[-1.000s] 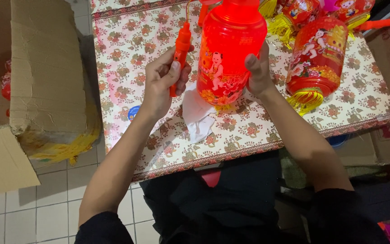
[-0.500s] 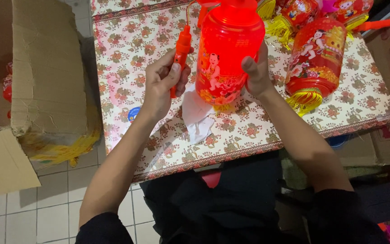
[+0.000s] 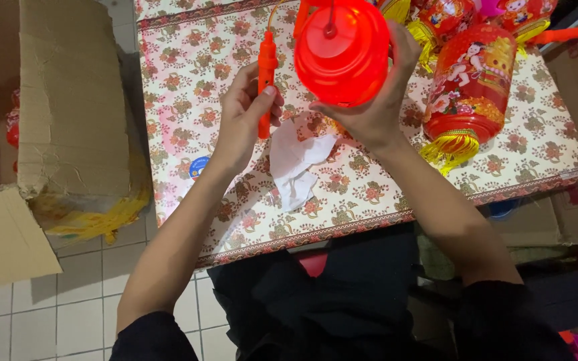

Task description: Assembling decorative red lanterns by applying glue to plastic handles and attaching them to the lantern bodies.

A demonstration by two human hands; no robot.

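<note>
Worktop (image 3: pixel 235 200) under a floral-patterned cloth in cream and red; tall brown cardboard box (image 3: pixel 71 100) stands on the tiled floor just beside its left edge.

Translucent red plastic lantern (image 3: pixel 342 53), barrel-shaped, now tipped so its round end faces the camera; half a second ago it stood side-on with the printed figures showing. The end cap is thus turned up for a look. It is held above the worktop, not resting on it.

Finished red-and-gold lantern with yellow tassel (image 3: pixel 469 93) lies near, to the right.

Right hand (image 3: pixel 376 110) cups the tipped lantern from below, fingers spread wide around its body.

Left hand (image 3: pixel 242 113): fingers closed round a slim orange plastic handle stick (image 3: pixel 265 83), upright, just beside the lantern.

Crumpled white paper (image 3: pixel 296 164) lies under both hands.
</note>
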